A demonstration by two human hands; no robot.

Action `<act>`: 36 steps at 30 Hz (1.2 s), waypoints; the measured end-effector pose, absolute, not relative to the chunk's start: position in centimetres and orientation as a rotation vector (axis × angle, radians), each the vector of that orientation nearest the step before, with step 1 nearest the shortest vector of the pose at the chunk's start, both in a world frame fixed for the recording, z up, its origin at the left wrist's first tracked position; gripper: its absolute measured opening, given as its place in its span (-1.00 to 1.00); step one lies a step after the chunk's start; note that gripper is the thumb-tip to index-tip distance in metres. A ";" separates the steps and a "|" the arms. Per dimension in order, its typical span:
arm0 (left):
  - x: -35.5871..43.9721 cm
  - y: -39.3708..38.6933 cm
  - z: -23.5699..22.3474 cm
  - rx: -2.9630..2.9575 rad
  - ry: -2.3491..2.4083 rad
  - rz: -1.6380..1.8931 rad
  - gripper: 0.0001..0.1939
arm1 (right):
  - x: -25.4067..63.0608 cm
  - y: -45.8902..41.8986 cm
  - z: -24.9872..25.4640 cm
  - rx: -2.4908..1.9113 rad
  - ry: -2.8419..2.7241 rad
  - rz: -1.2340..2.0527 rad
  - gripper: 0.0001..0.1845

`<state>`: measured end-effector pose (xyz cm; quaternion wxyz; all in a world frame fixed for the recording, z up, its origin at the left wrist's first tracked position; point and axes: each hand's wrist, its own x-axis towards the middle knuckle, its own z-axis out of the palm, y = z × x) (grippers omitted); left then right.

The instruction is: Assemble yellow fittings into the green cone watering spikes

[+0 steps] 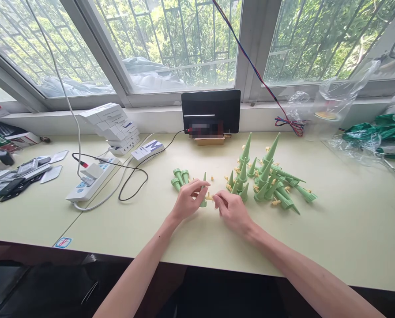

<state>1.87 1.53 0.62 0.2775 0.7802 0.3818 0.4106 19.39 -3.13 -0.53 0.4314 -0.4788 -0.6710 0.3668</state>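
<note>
My left hand (188, 199) is closed around a green plastic cone spike (203, 191) that stands upright on the pale table (343, 238). My right hand (231, 210) pinches a small yellow part (209, 197) against the side of that spike. Just to the left lie three finished green spikes (180, 177). To the right is a heap of several green cone spikes (266, 181), some upright and some lying, with small yellow parts (275, 202) scattered among them.
A dark tablet (211, 111) leans against the window sill. A white power strip (90, 182) with black cable lies at left, beside stacked white boxes (113, 127) and tools at the far left. Clear plastic bags (336, 97) and green items (379, 132) sit at right.
</note>
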 end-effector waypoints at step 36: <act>2.1 1.5 0.6 2.098 0.996 1.132 -0.82 | 19.3 -3.0 -0.8 -1.187 -1.706 0.879 -0.58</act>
